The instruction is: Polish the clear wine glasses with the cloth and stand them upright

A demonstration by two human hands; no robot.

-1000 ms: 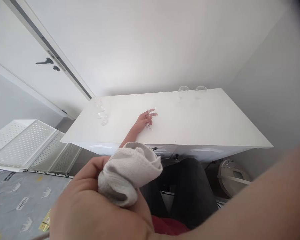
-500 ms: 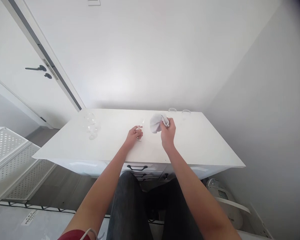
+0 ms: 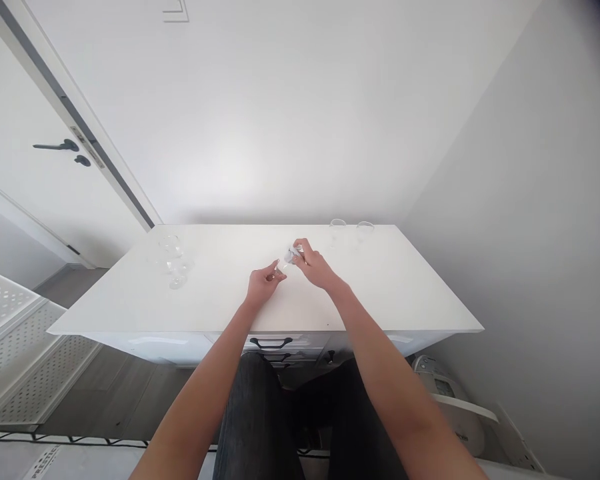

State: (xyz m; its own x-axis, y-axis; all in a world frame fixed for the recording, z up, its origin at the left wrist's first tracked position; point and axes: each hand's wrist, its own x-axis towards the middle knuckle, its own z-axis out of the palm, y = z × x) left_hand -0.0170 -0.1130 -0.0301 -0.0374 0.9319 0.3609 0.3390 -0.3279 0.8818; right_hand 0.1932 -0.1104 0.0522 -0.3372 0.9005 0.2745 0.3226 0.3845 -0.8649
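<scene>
Glass [image 3: 280,269] is pinched by left grip [image 3: 263,285], cloth [image 3: 292,254] by right grip [image 3: 314,265]; only light pressure should be applied.

The cloth [image 3: 291,255] seems pale grey; cabinet [image 3: 220,287] white, drawer handle [image 3: 271,345] black, trousers [image 3: 254,413] dark.

Left hand [image 3: 263,285]: bare, with slender fingers; the nails are too small for me to make out.
Right hand [image 3: 317,269]: bare too, much the same slim build.
Left forearm [image 3: 205,373]: bare as far as I can see, narrowing smoothly toward the hand.
Right forearm [image 3: 395,380]: also bare, broader toward the elbow.
Trousers [image 3: 257,420]: dark charcoal, plain and matte, the left leg a slightly washed-out grey, the right leg [image 3: 363,427] nearly black in the shade.
</scene>
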